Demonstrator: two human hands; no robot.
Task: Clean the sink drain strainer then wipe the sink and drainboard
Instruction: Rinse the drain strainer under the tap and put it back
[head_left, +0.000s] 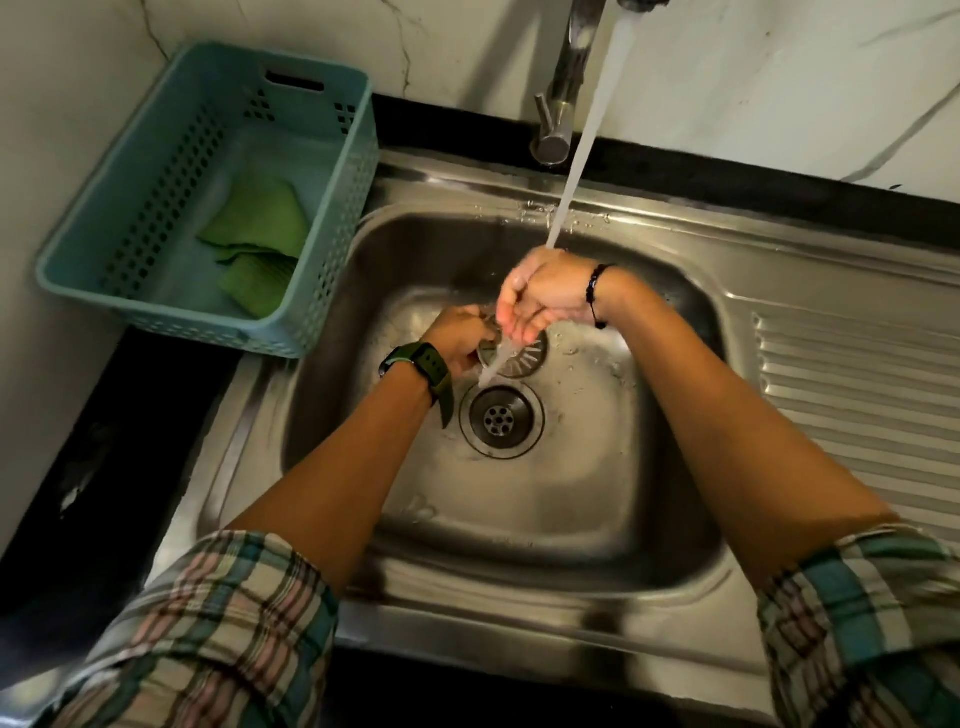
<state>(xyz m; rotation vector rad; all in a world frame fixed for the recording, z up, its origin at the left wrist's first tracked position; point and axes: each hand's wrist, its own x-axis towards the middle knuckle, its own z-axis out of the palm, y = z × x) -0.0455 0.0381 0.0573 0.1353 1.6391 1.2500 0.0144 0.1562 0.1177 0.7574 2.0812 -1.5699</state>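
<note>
A person in rolled plaid sleeves works over a stainless steel sink (597, 519) as water (597, 104) runs from the faucet (563, 78). The left hand (460, 338), a green watch (415, 364) at its wrist, has its grip clamped on the rim of the round drain strainer (522, 356), held above the basin just behind the open drain (501, 420). The right hand (540, 296), wearing a dark bracelet (595, 296), sits under the stream with fingers loosely curled and pointing down over the strainer; whether they touch it is hard to tell through the water. The ribbed drainboard (857, 395) lies to the right. On the bench at left, a teal basket (104, 208) holds a green cloth (260, 234).
</note>
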